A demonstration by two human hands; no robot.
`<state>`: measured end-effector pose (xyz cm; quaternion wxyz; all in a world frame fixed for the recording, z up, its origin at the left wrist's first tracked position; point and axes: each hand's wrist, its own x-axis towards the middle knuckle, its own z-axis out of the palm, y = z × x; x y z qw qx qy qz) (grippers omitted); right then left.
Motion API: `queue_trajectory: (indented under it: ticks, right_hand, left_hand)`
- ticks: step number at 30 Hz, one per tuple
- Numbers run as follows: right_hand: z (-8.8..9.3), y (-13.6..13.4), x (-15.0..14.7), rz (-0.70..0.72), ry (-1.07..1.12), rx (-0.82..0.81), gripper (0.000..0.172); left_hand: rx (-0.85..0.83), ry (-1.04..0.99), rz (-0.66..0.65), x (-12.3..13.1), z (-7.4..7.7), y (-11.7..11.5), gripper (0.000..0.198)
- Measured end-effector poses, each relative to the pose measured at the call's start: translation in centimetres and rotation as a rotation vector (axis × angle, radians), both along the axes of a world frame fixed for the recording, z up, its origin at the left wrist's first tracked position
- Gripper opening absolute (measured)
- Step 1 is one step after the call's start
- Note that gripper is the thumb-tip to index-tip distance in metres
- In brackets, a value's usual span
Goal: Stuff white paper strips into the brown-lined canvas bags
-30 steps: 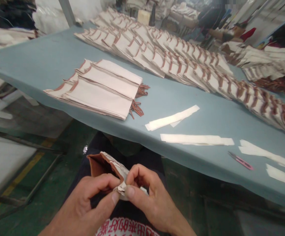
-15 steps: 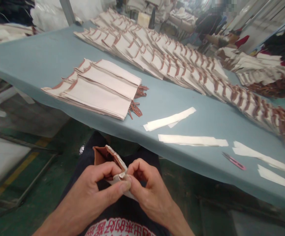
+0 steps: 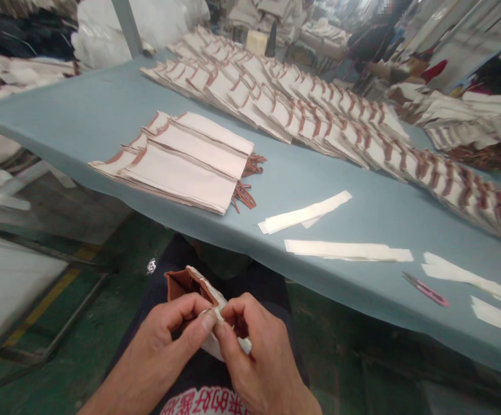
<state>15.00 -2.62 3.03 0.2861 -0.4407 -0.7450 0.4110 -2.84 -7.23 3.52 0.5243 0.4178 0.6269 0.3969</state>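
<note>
A small brown and cream fabric piece (image 3: 177, 283) is held over my lap, its brown inner side showing at the upper left. My left hand (image 3: 168, 334) pinches its cream edge between thumb and forefinger. Right beside it, my right hand (image 3: 254, 340) grips the same edge, the fingertips of both hands almost touching. Part of the fabric is hidden behind my fingers. On the blue table (image 3: 103, 98) ahead lies a stack of cream pieces (image 3: 181, 167) with brown trim and brown cords.
Cream strips (image 3: 345, 249) lie near the table's front edge, with pink-handled snips (image 3: 427, 289) to their right. Long overlapping rows of cream and brown pieces (image 3: 276, 104) run across the back. A white surface (image 3: 8, 282) stands at the lower left. A person (image 3: 374, 37) is in the background.
The view has shifted slightly, so the table items appear a little further right. My left fingertips have shifted along the fabric's edge, and my right hand has turned slightly around it.
</note>
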Motion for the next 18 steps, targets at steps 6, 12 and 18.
queue_trajectory:
  ticks: [6,12,18]
  right_hand:
    - [-2.6,-2.3,-0.9,0.046,-0.051,0.106,0.009]
    - [-5.1,-4.4,-2.1,0.08,-0.09,0.149,0.014]
    - [-7.0,-7.1,-2.9,0.081,-0.149,-0.001,0.02]
  left_hand:
    - [-0.067,0.071,0.009,-1.5,-2.7,-3.0,0.044]
    - [-0.189,0.094,0.067,-1.8,-2.9,-5.3,0.048]
    - [-0.239,0.121,0.222,-1.9,-5.8,-9.5,0.063]
